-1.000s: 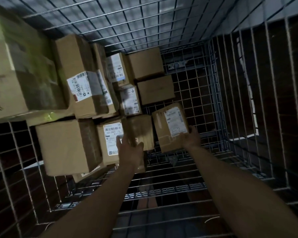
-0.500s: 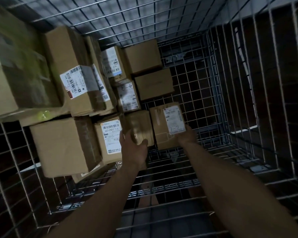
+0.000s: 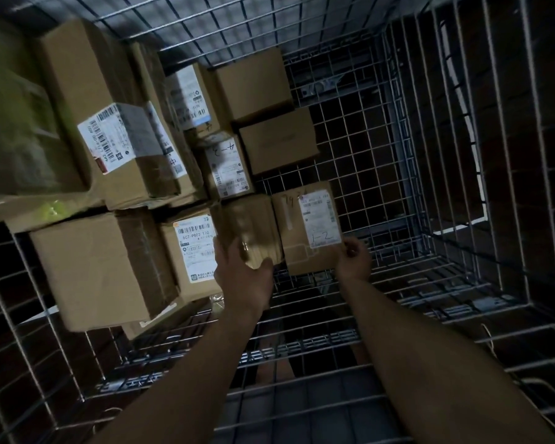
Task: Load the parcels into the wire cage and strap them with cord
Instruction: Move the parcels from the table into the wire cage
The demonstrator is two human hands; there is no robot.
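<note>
Labelled parcel (image 3: 305,229): low in the wire cage (image 3: 359,174), at the right end of the near row, white label face up with handwriting on it. I cannot tell whether it rests fully on the floor mesh.
Taped parcel (image 3: 250,225): just left of the labelled parcel, side against side, its top glossy with tape.
Right hand (image 3: 353,261): pinches the near right corner of the labelled parcel, fingers curled at the label's edge.
Left hand (image 3: 241,277): grips the near end of the taped parcel, thumb hooked over its right near corner.
Barcoded parcel (image 3: 193,248): touching the taped parcel's left side, blocking any way leftward.
Large plain box (image 3: 90,267): against the left wall at the near left corner, beside the barcoded parcel.
Small marked box (image 3: 225,168): directly beyond the taped parcel, closing the far side.
Two plain boxes (image 3: 279,139): stacked toward the far wall; mesh shows between the nearer one and the labelled parcel.
Tall box (image 3: 109,123): piled high on the left, white label on top.
Green-taped box (image 3: 13,123): blurred, at the far left edge, above the others.
Floor mesh: stretches from the labelled parcel's right side to the right wall.
</note>
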